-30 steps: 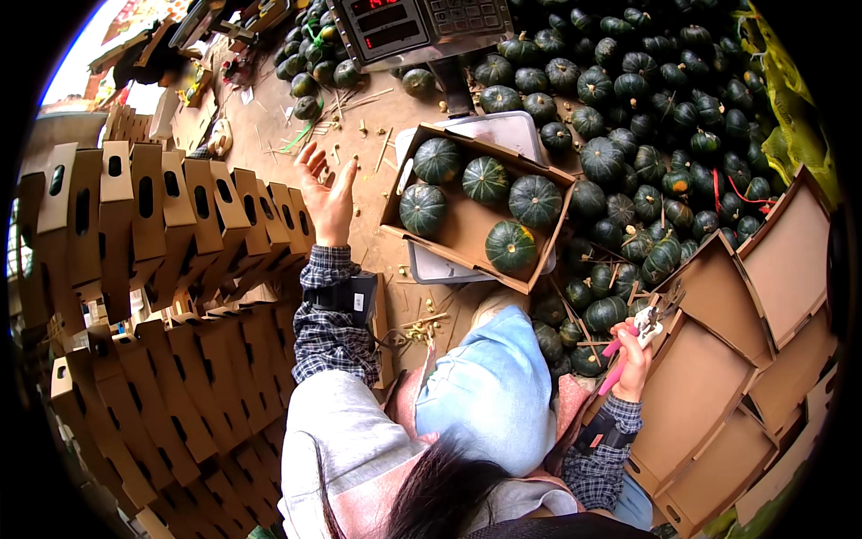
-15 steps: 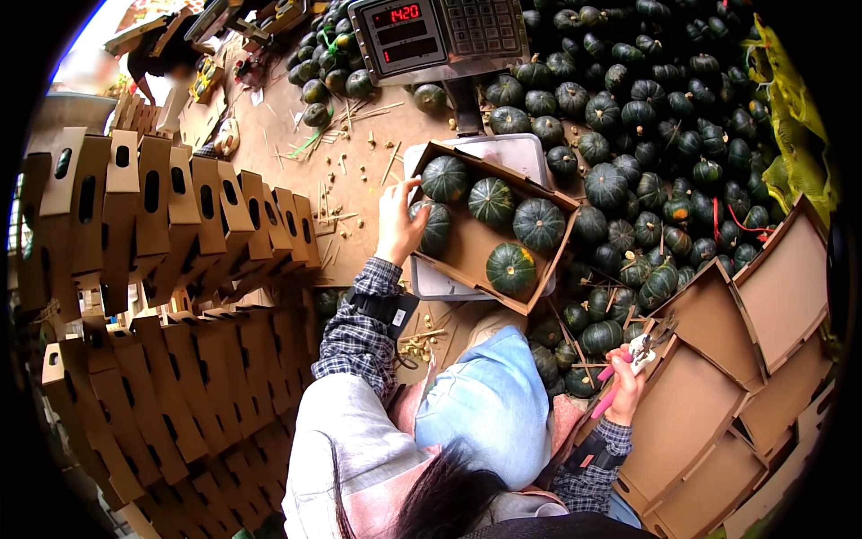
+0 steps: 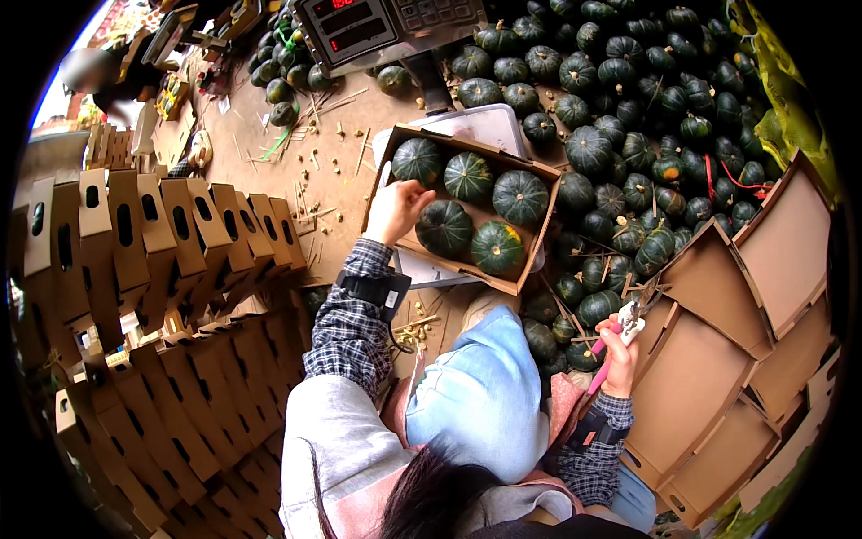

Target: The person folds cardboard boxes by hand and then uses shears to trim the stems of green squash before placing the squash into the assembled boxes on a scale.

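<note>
A shallow cardboard box (image 3: 537, 235) sits askew on the scale's pale platform (image 3: 492, 122), holding several dark green pumpkins. My left hand (image 3: 398, 210) hovers at the box's left side with its fingers curled in. Just beside its fingers lies a pumpkin (image 3: 444, 228), and the hand seems to grip nothing. Another pumpkin (image 3: 497, 248), with a yellow-orange patch, rests to the right of that one. Over at the right, my right hand (image 3: 618, 357) is wrapped round pruning shears (image 3: 632, 316) with pink handles, their blades pointing up and away.
The scale's display head (image 3: 346, 31) stands beyond the box. A large heap of pumpkins (image 3: 620, 108) spreads at the far right. Open cardboard boxes (image 3: 687, 391) lie at the right, and stacked boxes (image 3: 171, 225) with handle holes fill the left. Stem bits (image 3: 413, 332) litter the floor.
The pumpkin by my left hand has shifted right and nearer within the box, and the fingers have come off it and curled. The view has shifted slightly. My right hand keeps the shears.
</note>
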Motion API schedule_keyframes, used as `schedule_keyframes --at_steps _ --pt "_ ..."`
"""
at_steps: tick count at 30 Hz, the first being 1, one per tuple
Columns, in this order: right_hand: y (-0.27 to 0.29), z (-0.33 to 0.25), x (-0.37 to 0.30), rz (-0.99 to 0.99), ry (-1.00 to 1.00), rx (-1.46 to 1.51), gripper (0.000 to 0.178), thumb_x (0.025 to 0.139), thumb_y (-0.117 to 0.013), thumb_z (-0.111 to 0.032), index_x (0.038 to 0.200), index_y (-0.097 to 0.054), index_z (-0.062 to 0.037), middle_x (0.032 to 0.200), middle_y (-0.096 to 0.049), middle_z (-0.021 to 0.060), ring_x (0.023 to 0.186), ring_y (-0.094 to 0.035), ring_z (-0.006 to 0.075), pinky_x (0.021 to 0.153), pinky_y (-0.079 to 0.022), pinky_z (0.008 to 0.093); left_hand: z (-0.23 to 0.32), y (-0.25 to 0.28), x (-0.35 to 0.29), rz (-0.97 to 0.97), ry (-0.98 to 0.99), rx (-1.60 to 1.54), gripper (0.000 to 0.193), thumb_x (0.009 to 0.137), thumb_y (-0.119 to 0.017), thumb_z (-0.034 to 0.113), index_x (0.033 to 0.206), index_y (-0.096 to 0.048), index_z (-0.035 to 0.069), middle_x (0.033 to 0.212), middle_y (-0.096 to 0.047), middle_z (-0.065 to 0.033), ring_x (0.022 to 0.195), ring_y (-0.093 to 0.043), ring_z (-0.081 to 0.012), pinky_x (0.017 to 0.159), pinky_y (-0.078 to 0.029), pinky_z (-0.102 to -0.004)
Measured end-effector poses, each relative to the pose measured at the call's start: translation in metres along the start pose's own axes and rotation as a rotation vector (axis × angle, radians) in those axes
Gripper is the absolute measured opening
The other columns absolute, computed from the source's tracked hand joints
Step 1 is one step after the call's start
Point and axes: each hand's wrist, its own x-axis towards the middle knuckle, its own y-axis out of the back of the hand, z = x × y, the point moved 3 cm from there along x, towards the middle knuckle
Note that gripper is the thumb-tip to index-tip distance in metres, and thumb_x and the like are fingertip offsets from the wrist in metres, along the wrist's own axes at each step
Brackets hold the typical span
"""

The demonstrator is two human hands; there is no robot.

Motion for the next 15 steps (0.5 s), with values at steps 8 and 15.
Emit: schedule_keyframes --at_steps 8,15 --pt "-0.005 -0.009 -0.003 0.040 -0.007 -0.044 0.036 0.075 -0.065 -0.011 0.107 -0.051 -0.0014 0.087 -0.057 0.0029 0.074 -0.053 0.0101 0.061 -0.042 0.0240 0.066 -0.047 0.047 0.022 -0.369 0.599 0.086 0.052 -0.084 0.031 0.129 -0.046 0.030 0.109 -0.047 -0.0199 0.101 -0.048 -0.0367 0.084 -0.040 -0.0426" --pt "0.009 -0.006 -0.009 0.093 -0.018 -0.085 0.033 0.077 -0.061 -0.009 0.108 -0.051 0.0001 0.091 -0.058 0.0049 0.086 -0.055 0.0140 0.079 -0.042 0.0265 0.029 0.027 -0.020 0.544 -0.139 0.301 0.073 0.057 -0.080 0.019 0.123 -0.050 0.026 0.109 -0.044 -0.0249 0.100 -0.046 -0.0427 0.085 -0.043 -0.0476"
